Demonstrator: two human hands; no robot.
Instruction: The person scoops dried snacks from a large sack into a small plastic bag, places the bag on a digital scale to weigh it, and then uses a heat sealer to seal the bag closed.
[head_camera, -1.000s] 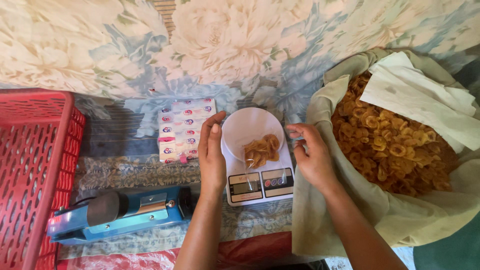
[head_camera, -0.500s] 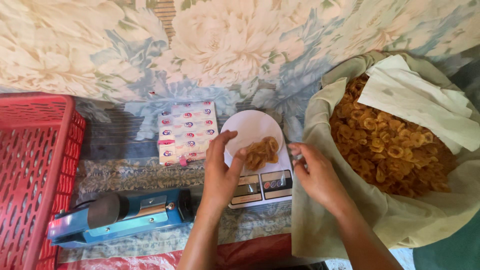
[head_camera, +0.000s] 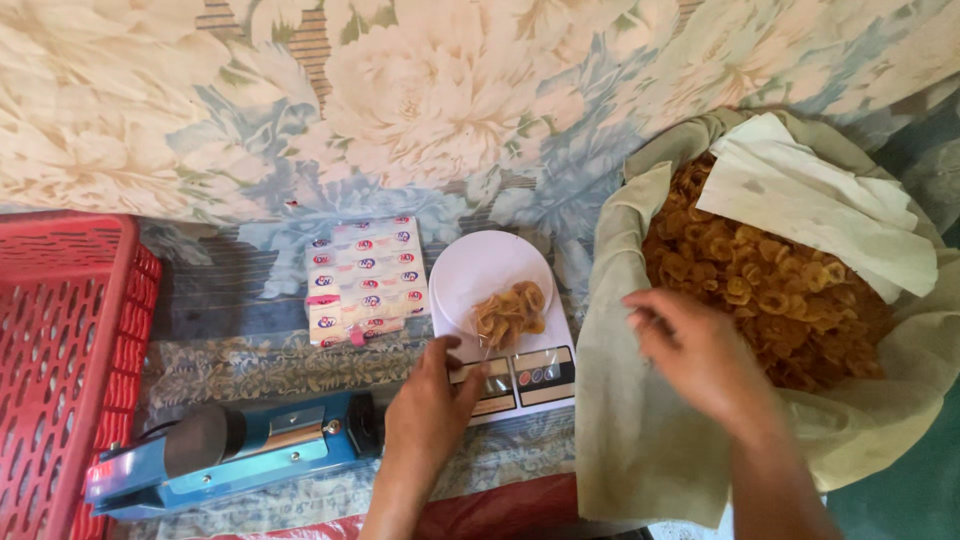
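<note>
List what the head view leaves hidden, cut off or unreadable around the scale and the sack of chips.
- Scale display: too small and partly covered by the left hand.
- Right hand: blurred, so its fingertips and anything in them cannot be made out.
- Sack of chips: partly under white paper; depth hidden.
- Red basket: cut by the left edge.
- Blue sealer: front end cut by the bottom edge.
</note>
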